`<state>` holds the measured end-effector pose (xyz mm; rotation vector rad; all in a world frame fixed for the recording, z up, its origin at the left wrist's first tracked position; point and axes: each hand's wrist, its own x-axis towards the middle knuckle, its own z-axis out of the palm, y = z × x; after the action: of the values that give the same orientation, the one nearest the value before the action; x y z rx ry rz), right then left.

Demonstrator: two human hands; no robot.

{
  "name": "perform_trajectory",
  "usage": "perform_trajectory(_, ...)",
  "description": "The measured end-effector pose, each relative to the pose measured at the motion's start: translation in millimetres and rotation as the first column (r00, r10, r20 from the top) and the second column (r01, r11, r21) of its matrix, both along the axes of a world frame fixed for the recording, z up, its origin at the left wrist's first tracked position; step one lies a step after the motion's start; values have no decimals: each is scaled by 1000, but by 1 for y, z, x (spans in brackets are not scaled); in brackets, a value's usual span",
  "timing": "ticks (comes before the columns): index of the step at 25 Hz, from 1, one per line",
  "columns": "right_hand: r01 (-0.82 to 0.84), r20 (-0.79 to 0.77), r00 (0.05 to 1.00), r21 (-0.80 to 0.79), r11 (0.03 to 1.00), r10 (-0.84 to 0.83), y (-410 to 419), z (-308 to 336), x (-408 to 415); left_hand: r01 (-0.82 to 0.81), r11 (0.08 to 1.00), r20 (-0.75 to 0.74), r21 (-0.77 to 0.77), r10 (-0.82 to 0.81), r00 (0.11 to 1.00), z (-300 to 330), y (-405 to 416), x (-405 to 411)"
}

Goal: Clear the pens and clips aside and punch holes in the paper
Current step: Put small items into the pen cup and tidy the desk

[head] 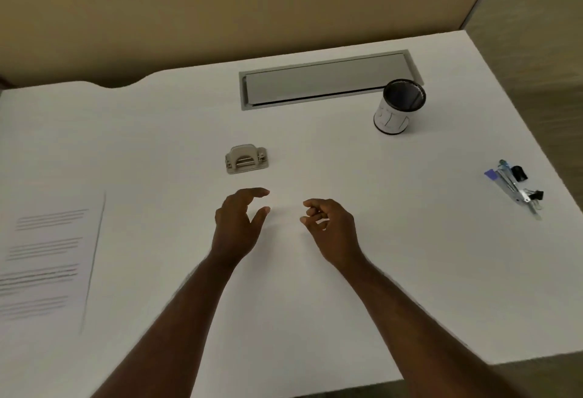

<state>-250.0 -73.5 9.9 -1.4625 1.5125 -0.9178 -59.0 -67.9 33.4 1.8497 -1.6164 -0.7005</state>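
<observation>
A beige hole punch (247, 159) stands on the white desk (410, 240), just beyond my hands. My left hand (239, 224) hovers below it, fingers spread and curved, holding nothing. My right hand (329, 227) hangs beside it with fingers loosely curled and nothing in them. A printed sheet of paper (47, 259) lies flat at the far left. Pens and black binder clips (515, 184) lie in a small heap near the desk's right edge.
A white pen cup (399, 107) with a dark inside stands at the back right, with nothing visible inside. A grey cable hatch (325, 80) is set into the desk behind the punch. The desk's right and front edges drop off to the floor.
</observation>
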Motion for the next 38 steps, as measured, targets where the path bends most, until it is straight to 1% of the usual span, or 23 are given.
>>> perform_trajectory(2,-31,-44,998,23,999,32,16,-12,17,-16,996,73,89,9,997,-12,23,29)
perform_trajectory(5,-29,-122,992,54,998,35,36,-27,35,-30,967,189,254,-19,982,-32,54,58)
perform_trajectory(7,-28,-164,986,79,996,41,45,-33,43,-31,952,229,305,-42,973,-42,71,66)
perform_trajectory(10,-60,-209,974,125,990,85,54,-38,53,-21,950,249,311,-60,967,-53,91,70)
perform_trajectory(15,-165,-248,947,160,973,202,56,-34,74,6,960,249,281,-79,965,-61,104,71)
perform_trajectory(17,-171,-254,943,179,969,214,52,-32,82,8,962,248,274,-79,966,-62,104,72)
perform_trajectory(20,-176,-276,937,157,972,214,50,-31,91,11,961,231,277,-78,970,-65,105,74)
perform_trajectory(26,-200,-351,904,156,967,244,49,-32,97,130,935,206,331,-206,957,-74,112,76)
perform_trajectory(30,-263,-447,845,127,956,292,49,-26,101,148,930,200,337,-224,954,-75,112,77)
perform_trajectory(34,-335,-578,752,79,939,317,55,-23,107,148,930,203,336,-225,953,-74,112,77)
perform_trajectory(35,-352,-611,724,74,933,321,57,-22,109,149,930,205,336,-227,952,-74,112,77)
perform_trajectory(38,-422,-741,583,75,903,333,61,-24,114,150,930,208,335,-228,951,-73,113,77)
